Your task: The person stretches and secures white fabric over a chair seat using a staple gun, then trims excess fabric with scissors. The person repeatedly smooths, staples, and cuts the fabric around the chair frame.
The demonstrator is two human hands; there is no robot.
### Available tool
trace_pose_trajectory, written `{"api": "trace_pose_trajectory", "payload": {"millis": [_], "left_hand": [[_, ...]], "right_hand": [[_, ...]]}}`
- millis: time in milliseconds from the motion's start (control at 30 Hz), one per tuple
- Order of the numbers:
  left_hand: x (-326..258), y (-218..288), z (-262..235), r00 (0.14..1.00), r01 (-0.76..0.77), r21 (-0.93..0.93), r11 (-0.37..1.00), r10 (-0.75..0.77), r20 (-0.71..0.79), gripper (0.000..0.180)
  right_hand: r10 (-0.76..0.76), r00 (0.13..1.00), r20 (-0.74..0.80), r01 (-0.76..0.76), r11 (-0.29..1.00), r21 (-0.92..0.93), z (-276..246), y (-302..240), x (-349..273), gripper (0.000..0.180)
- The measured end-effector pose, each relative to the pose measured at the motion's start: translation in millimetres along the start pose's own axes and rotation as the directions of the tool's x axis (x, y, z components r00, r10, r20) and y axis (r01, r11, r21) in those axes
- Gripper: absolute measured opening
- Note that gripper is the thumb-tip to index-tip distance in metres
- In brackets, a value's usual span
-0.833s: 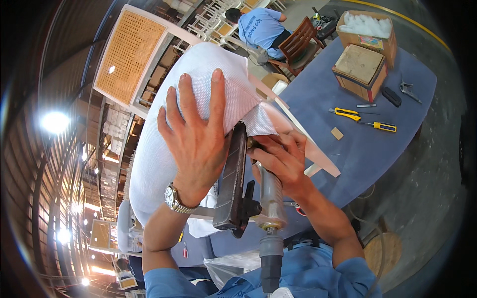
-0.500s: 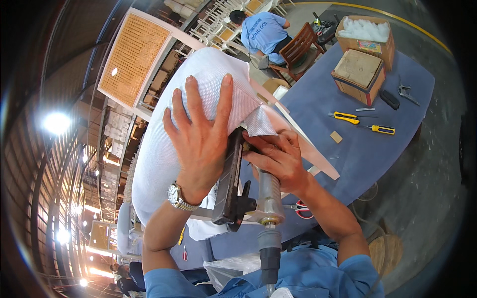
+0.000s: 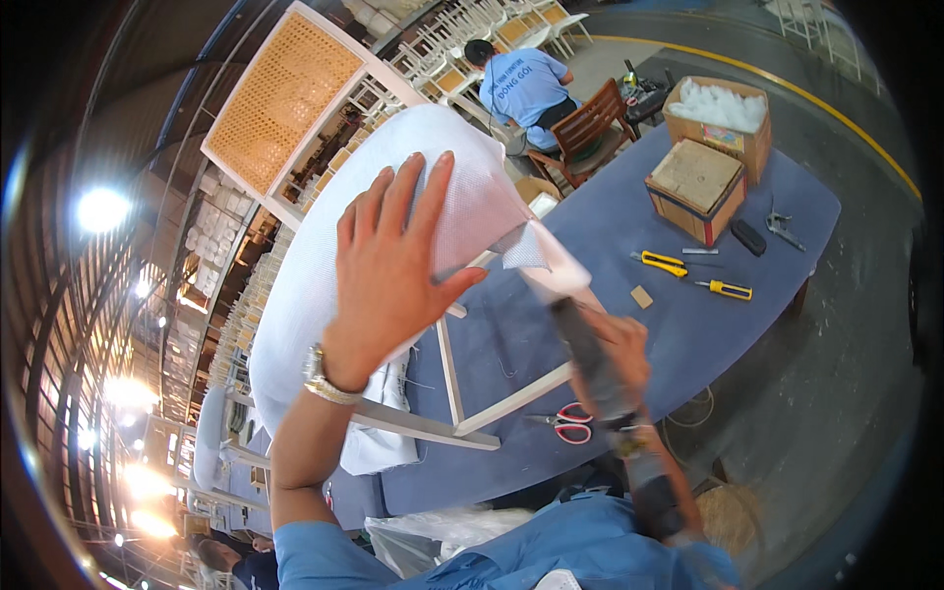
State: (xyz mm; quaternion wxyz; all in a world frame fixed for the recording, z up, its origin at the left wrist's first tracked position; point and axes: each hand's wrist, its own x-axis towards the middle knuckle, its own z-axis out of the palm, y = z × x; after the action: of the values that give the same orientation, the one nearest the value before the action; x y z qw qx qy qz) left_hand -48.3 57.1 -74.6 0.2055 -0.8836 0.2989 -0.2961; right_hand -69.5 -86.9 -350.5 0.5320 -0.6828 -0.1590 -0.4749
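Observation:
A chair lies tipped on the table, its padded seat [image 3: 305, 285] covered in white woven fabric. My left hand [image 3: 393, 261] rests on that seat, fingers stretched out and thumb apart, holding nothing. At the seat's corner beside a pale wooden leg, a loose fabric flap [image 3: 524, 248] sticks out. My right hand [image 3: 621, 359] is wrapped round a dark air staple gun [image 3: 590, 359], blurred by motion, to the right of the chair frame. Its nose is apart from the fabric. The chair's cane-panel back [image 3: 280, 103] rises at the upper left.
On the blue-covered table [image 3: 511, 359] lie red-handled scissors [image 3: 572, 423], a yellow utility knife [image 3: 664, 263], a yellow-handled screwdriver-like tool [image 3: 730, 289] and a small tan block [image 3: 641, 297]. Farther back stand a wooden box [image 3: 696, 187] and a carton of white stuffing [image 3: 757, 152]. A co-worker [image 3: 526, 88] sits beyond.
My right hand has pulled the staple gun away from the seat's corner, to the right. The left hand has stayed on the fabric, its thumb now spread outward. The view has shifted slightly.

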Motion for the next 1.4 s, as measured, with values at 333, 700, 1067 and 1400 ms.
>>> {"api": "trace_pose_trajectory", "payload": {"millis": [333, 700, 1067, 1400], "left_hand": [[97.3, -52.6, 11.7, 0.846, -0.388, -0.408, 0.827, 0.495, 0.199, 0.071], [112.1, -46.3, 31.8, 0.833, -0.379, -0.534, 0.756, 0.53, 0.16, 0.03], [116.8, -30.2, 27.3, 0.848, -0.256, -0.58, 0.773, 0.467, 0.249, 0.016], [68.5, 22.3, 27.2, 0.813, -0.543, -0.81, 0.219, -0.102, -0.573, 0.032]], "right_hand": [[0.866, 0.424, -0.265, -0.376, 0.435, 0.818, -26.4, 69.9, -79.2, 0.038], [0.867, -0.067, -0.493, -0.645, 0.34, 0.684, -18.7, 191.6, -170.4, 0.044], [0.947, -0.121, 0.299, -0.849, 0.057, -0.525, -25.4, 240.6, -122.0, 0.042], [0.649, 0.521, 0.555, -0.183, 0.72, -0.67, 4.8, 398.9, 9.6, 0.033]]}}
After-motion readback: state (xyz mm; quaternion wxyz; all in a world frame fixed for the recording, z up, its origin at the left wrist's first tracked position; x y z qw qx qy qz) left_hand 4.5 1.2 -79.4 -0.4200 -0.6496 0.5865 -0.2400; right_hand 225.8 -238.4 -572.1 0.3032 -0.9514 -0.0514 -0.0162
